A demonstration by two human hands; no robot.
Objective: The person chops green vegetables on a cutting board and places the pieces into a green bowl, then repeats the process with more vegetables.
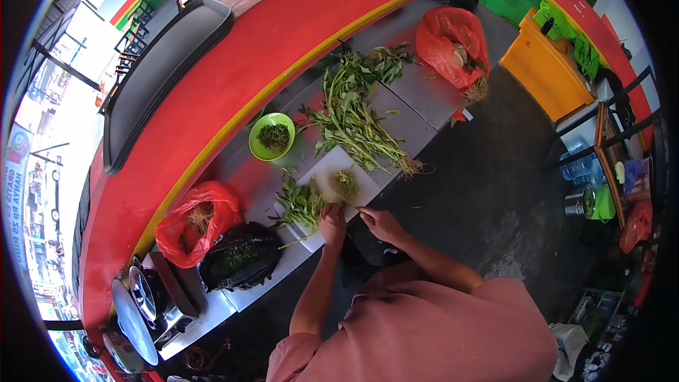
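Note:
On a white cutting board (364,185) lies a small pile of chopped greens (346,182). My left hand (332,225) is closed at the board's near edge, beside a bunch of leafy greens (302,201), and seems to pinch their stems. My right hand (382,226) grips the handle of a knife (346,202), whose blade points toward my left fingers. Beyond the board, a green bowl (262,151) holds cut greens. A large heap of leafy stems with roots (350,113) lies on the grey table (403,110).
Red plastic bags stand at the left (223,205) and far right (442,32) of the table. A black bag (240,258) of greens and a stove (170,290) are at the near left. A red wall (276,64) borders the far side.

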